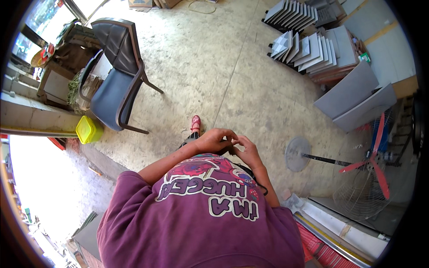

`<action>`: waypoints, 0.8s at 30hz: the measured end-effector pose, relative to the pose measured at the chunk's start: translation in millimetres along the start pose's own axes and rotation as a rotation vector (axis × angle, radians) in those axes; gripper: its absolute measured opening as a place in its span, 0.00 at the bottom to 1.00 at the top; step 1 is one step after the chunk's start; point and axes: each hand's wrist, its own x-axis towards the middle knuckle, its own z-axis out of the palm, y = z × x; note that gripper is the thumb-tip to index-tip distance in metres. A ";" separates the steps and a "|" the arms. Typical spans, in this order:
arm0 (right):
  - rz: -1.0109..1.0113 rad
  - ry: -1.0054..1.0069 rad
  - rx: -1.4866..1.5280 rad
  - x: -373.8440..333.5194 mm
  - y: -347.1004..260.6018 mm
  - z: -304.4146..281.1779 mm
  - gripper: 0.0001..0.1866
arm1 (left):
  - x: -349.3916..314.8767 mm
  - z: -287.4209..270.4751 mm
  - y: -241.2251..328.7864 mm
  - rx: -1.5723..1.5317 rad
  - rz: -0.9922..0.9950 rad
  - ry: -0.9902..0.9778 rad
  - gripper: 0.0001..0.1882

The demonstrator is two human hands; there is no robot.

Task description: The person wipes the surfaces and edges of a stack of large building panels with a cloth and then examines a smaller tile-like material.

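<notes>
- The left hand (213, 141) and right hand (246, 151) are meeting just above the purple shirt (201, 214), fingers curling together; whatever they are pinching is too small to tell.
- A black cord (255, 178) is hanging below the right wrist.
- A blue chair (117, 85) is standing well to the left, with a yellow box (88, 129) beside it.
- A red-bladed fan (366, 165) is standing to the right.
- Grey tiles (308, 44) are leaning in stacks at the upper right.

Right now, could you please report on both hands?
Left hand and right hand together at the chest, fingers touching. Held item hidden; thin black cord below. Blue padded chair well clear.
</notes>
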 end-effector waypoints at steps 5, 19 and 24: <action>0.181 0.093 0.068 42.9 -3.3 -14.2 0.10 | 37.6 -34.7 -12.7 -0.058 0.032 0.038 0.15; 0.208 0.328 -0.076 171.0 -22.2 -33.8 0.06 | 111.1 -158.7 -55.2 -0.064 0.053 0.186 0.15; 0.182 0.282 -0.073 205.0 -41.6 -49.7 0.06 | 119.6 -195.3 -66.7 0.182 0.023 0.129 0.15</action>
